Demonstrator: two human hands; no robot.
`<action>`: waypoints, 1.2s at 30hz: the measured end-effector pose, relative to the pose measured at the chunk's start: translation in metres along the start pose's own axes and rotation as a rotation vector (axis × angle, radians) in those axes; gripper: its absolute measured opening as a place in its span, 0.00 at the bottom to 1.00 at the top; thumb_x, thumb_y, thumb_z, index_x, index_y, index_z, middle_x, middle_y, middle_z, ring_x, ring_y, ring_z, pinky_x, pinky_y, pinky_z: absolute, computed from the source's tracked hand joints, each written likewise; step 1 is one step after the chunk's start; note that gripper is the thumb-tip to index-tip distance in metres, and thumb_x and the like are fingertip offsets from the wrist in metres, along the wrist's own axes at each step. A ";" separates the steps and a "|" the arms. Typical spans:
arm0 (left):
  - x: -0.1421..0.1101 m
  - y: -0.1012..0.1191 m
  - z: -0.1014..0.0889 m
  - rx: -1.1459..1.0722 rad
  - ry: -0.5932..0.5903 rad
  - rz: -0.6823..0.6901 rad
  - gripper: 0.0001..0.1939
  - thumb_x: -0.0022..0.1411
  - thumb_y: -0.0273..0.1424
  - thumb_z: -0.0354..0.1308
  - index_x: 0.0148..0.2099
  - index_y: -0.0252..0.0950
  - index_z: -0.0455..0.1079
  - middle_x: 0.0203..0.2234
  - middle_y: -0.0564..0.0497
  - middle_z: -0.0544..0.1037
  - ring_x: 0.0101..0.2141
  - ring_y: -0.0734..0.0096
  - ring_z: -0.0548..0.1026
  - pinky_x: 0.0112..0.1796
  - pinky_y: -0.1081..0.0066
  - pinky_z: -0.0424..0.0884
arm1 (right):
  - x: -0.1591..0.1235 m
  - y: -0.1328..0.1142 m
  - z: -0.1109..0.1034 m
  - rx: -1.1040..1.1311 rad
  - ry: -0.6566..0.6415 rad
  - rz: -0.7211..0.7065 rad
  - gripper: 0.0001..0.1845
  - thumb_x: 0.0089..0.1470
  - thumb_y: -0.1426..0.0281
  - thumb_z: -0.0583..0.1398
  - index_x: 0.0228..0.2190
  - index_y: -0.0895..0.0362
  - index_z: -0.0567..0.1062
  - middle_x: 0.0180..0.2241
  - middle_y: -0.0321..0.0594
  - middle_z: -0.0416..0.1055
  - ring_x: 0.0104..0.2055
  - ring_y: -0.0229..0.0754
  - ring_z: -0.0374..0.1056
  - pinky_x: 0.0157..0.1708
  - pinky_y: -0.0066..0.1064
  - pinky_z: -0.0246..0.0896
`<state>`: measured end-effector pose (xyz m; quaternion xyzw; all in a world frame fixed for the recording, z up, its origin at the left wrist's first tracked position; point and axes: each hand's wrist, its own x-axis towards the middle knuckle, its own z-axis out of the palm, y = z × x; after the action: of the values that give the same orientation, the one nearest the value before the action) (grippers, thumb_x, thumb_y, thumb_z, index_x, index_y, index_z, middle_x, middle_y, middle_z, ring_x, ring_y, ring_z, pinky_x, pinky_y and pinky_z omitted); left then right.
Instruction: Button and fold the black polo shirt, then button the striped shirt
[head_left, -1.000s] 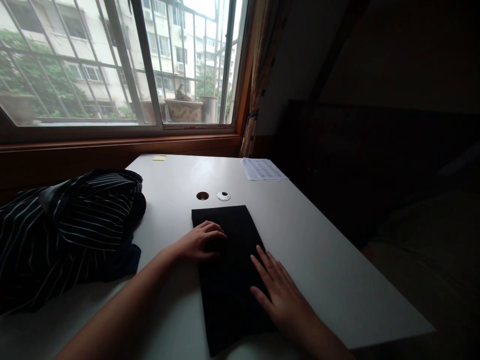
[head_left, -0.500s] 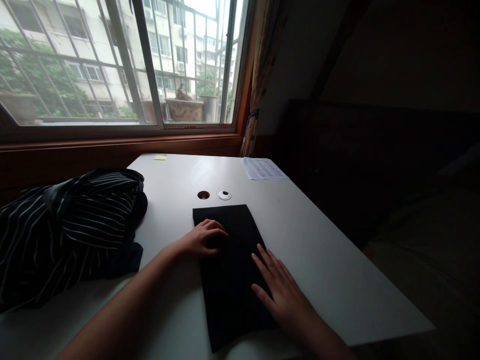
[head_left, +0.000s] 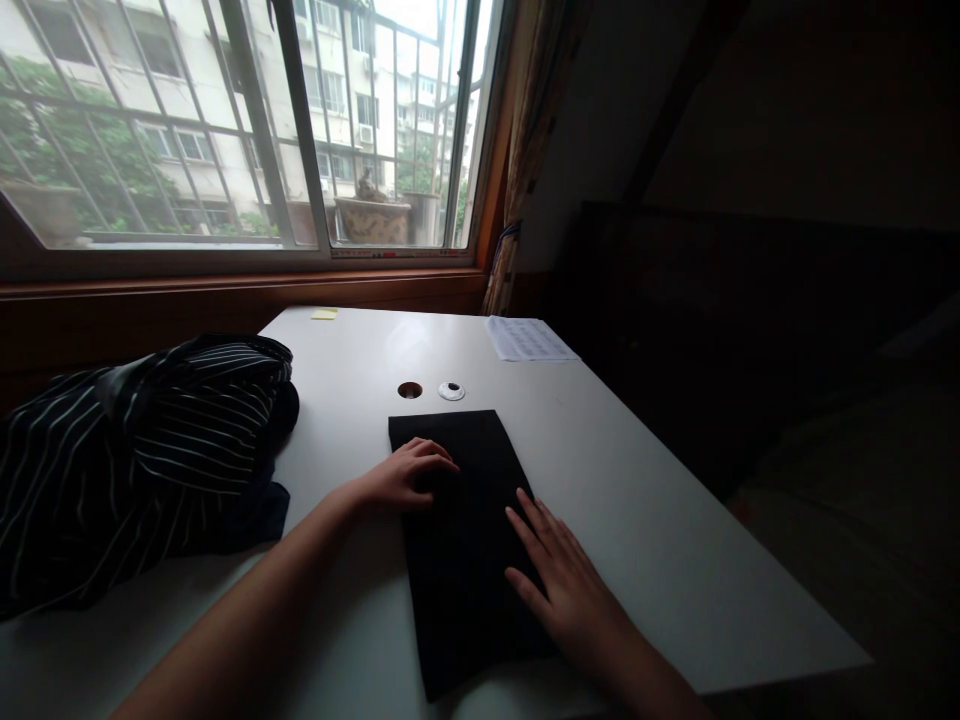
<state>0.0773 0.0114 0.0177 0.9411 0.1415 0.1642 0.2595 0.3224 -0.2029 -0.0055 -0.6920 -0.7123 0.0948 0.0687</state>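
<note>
A flat black rectangular piece (head_left: 465, 570), which looks like folded cloth, lies lengthwise in front of me on the white table (head_left: 637, 520). My left hand (head_left: 412, 474) rests on its upper left part, fingers slightly bent and apart from the thumb. Over its right edge lies my right hand (head_left: 559, 565), palm down with the fingers spread. Neither hand grips the black piece. Its lower right corner is partly covered by my right hand and wrist.
Striped dark clothing (head_left: 195, 430) is heaped on the table's left side. Beyond the black piece are a round hole (head_left: 410, 391) and a white round cover (head_left: 451, 391). Printed paper sheets (head_left: 532, 340) and a yellow note (head_left: 324, 314) lie near the far edge, below a barred window (head_left: 360, 130).
The whole view has shifted very slightly. Both hands and the black piece keep the same places relative to each other.
</note>
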 end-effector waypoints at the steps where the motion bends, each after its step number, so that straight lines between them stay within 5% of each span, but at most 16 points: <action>1: 0.000 0.000 0.000 -0.004 0.000 0.001 0.28 0.57 0.28 0.62 0.60 0.46 0.67 0.54 0.49 0.70 0.54 0.57 0.66 0.57 0.58 0.65 | 0.000 0.000 0.000 0.000 0.001 0.001 0.35 0.65 0.48 0.45 0.68 0.41 0.40 0.71 0.29 0.28 0.72 0.47 0.31 0.69 0.50 0.37; 5: 0.000 -0.002 0.001 -0.007 0.000 0.002 0.29 0.57 0.36 0.65 0.60 0.47 0.67 0.54 0.48 0.70 0.54 0.55 0.66 0.56 0.57 0.65 | 0.001 -0.002 -0.001 -0.001 0.004 0.003 0.35 0.65 0.49 0.45 0.68 0.41 0.42 0.71 0.29 0.29 0.72 0.47 0.32 0.69 0.50 0.37; 12: 0.000 -0.005 0.000 -0.047 -0.020 -0.014 0.27 0.58 0.27 0.59 0.60 0.46 0.68 0.55 0.49 0.69 0.55 0.56 0.65 0.57 0.57 0.65 | 0.000 0.000 0.000 0.006 0.016 -0.006 0.35 0.65 0.50 0.46 0.68 0.41 0.41 0.71 0.30 0.30 0.72 0.48 0.33 0.69 0.50 0.38; 18: -0.001 -0.002 -0.001 -0.049 -0.007 -0.016 0.28 0.59 0.35 0.63 0.61 0.46 0.66 0.55 0.47 0.69 0.55 0.55 0.65 0.57 0.56 0.64 | 0.000 0.000 0.001 -0.006 0.019 -0.011 0.35 0.66 0.49 0.45 0.68 0.42 0.42 0.71 0.30 0.30 0.72 0.47 0.32 0.69 0.49 0.37; 24: 0.000 -0.019 0.006 -0.191 0.086 -0.049 0.30 0.53 0.18 0.51 0.57 0.41 0.69 0.51 0.48 0.74 0.53 0.61 0.70 0.57 0.60 0.66 | -0.001 -0.001 -0.002 0.010 0.010 0.003 0.35 0.65 0.49 0.46 0.68 0.41 0.41 0.71 0.29 0.30 0.72 0.47 0.32 0.69 0.50 0.37; 28: 0.001 -0.029 0.010 -0.283 0.209 -0.090 0.26 0.54 0.15 0.46 0.51 0.36 0.73 0.46 0.47 0.78 0.48 0.65 0.75 0.53 0.62 0.69 | 0.000 -0.002 -0.002 0.014 0.006 0.004 0.35 0.65 0.49 0.46 0.68 0.41 0.42 0.71 0.29 0.30 0.72 0.47 0.32 0.69 0.50 0.37; 33: -0.001 -0.022 0.007 -0.282 0.188 -0.056 0.16 0.64 0.25 0.53 0.53 0.36 0.72 0.46 0.46 0.77 0.47 0.64 0.76 0.50 0.64 0.72 | 0.000 -0.002 -0.003 0.020 0.007 0.004 0.35 0.65 0.49 0.46 0.68 0.42 0.44 0.71 0.31 0.32 0.72 0.48 0.33 0.69 0.50 0.38; 36: -0.001 -0.016 0.008 -0.187 0.133 0.009 0.24 0.59 0.30 0.64 0.58 0.40 0.69 0.51 0.45 0.74 0.51 0.59 0.71 0.54 0.60 0.69 | 0.000 -0.002 -0.002 0.014 0.010 0.003 0.34 0.65 0.49 0.46 0.68 0.42 0.44 0.71 0.30 0.31 0.72 0.48 0.33 0.69 0.49 0.37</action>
<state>0.0767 0.0213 0.0025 0.9005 0.1385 0.2400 0.3352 0.3212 -0.2028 -0.0028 -0.6930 -0.7103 0.0963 0.0770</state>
